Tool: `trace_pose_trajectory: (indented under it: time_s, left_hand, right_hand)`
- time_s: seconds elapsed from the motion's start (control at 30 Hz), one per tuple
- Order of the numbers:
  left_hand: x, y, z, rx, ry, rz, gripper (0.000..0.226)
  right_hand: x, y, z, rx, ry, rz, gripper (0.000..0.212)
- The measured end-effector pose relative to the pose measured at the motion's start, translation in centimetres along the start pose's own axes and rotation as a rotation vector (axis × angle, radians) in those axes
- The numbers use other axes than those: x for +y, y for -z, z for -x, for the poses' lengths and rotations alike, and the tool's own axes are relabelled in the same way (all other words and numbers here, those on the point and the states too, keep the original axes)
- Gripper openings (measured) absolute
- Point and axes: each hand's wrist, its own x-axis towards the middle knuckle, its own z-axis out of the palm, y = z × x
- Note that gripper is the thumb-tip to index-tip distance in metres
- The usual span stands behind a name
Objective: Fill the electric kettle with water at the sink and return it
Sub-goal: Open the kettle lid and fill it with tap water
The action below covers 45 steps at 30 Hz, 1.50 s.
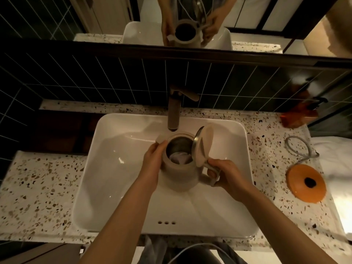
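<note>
Head view: electric kettle (179,168), lid (202,144) open, held over sink (118,168) just below faucet (174,111), right hand (227,173) clenched on handle, left hand (153,161) cupping smooth body; likely heavier once filled, so carry by the handle.

The sink (236,141) is plain white and glossy. Inside it, the kettle (177,174) is a pale beige colour without any pattern; its open lid (204,143) is the same beige outside and silver metal on the inner side, and the inside of the kettle is grey metal. Around the sink, the countertop (42,187) is white terrazzo with brown, tan and black speckles. To the right of the sink, the kettle base (306,183) is orange with a black centre, and its cord (297,147) is grey. Behind the sink, the faucet (174,111) is brownish grey, and the wall tiles (114,79) are dark green-black with thin white lines.
</note>
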Motion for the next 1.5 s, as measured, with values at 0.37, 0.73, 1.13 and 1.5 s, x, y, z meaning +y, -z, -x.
trace_pose_trajectory:
  time_s: [0.37, 0.73, 1.13, 1.5]
  left_hand:
    - [1.8, -0.8, -4.3, 0.019, 0.126, 0.052, 0.022]
    - [1.7, 0.1, -6.5, 0.021, 0.032, 0.086, 0.028]
    - [0.3, 1.2, -7.0, 0.019, -0.007, 0.059, 0.015]
    - [3.8, 0.2, -6.6, 0.188, -0.474, -0.432, 0.041]
  right_hand:
    - [-1.8, -0.3, -4.8, -0.005, -0.199, 0.016, 0.039]
    - [-0.7, -0.3, -7.6, 0.176, -0.063, -0.051, 0.030]
    - [1.1, -0.2, -8.6, 0.128, 0.022, -0.010, 0.035]
    - [1.3, -0.1, -9.1, 0.087, -0.027, -0.042, 0.039]
